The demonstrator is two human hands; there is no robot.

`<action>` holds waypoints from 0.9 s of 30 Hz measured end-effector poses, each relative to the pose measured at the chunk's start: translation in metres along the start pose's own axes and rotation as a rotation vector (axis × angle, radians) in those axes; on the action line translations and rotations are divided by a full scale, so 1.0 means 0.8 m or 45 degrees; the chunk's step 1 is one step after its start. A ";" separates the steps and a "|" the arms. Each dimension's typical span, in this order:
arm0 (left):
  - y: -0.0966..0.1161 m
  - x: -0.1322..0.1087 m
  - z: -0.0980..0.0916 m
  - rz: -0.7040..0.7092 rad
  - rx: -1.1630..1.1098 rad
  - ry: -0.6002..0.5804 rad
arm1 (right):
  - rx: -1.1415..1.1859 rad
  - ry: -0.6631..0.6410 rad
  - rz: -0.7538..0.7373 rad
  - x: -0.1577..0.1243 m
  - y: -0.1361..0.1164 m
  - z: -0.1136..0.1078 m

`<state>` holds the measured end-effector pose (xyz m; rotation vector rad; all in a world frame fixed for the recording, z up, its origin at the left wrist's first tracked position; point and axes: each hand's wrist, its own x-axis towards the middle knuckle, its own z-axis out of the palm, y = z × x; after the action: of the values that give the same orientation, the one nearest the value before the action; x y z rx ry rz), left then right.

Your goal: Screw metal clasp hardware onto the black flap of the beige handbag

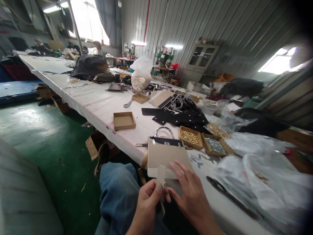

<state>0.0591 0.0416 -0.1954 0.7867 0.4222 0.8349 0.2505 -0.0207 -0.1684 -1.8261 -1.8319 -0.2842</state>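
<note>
Near the table's edge lies a beige handbag (168, 156) with a black top band, metal fittings and a wrapped ring handle (164, 130). My left hand (149, 199) is closed, pinching a pale strap (160, 174) between thumb and fingers, its end pointing up in front of the bag. Fingers stretched apart, my right hand (189, 189) reaches over the bag's lower right part, its thumb close to the strap. Whether its fingertips press on the bag I cannot tell.
Right of the bag are boxes of gold fittings (189, 137) and silver fittings (215, 146). Black pieces (183, 118) lie behind it. A shallow cardboard box (124, 121) sits to the left, a dark long-handled tool (230, 195) and plastic bags (276, 182) to the right.
</note>
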 end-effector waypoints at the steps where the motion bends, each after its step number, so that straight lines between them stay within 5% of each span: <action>1: 0.001 0.000 0.000 -0.009 -0.028 -0.014 | -0.024 -0.050 -0.023 0.015 0.000 0.005; 5: 0.015 0.001 -0.004 -0.010 -0.137 0.019 | -0.099 -0.209 -0.122 0.057 0.011 0.022; 9: 0.061 0.005 -0.021 -0.039 -0.162 0.128 | -0.093 -0.241 -0.283 0.065 0.058 0.022; 13: 0.105 0.022 -0.031 -0.081 0.131 0.169 | 0.096 -0.355 -0.422 0.066 0.105 0.004; 16: 0.118 0.044 -0.024 -0.072 0.483 0.163 | 0.206 -0.506 -0.391 0.076 0.107 -0.026; 19: 0.122 0.065 -0.009 -0.031 0.795 0.151 | 0.379 -0.555 -0.236 0.085 0.088 -0.067; 22: 0.124 0.077 0.008 0.054 1.059 0.073 | 0.657 -0.326 0.152 0.090 0.071 -0.092; 27: 0.124 0.092 0.024 0.091 1.327 0.001 | 1.000 -0.162 0.568 0.111 0.060 -0.072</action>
<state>0.0669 0.1327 -0.1102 1.7659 0.8529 0.6477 0.3148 0.0300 -0.0858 -1.6099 -1.2698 0.6399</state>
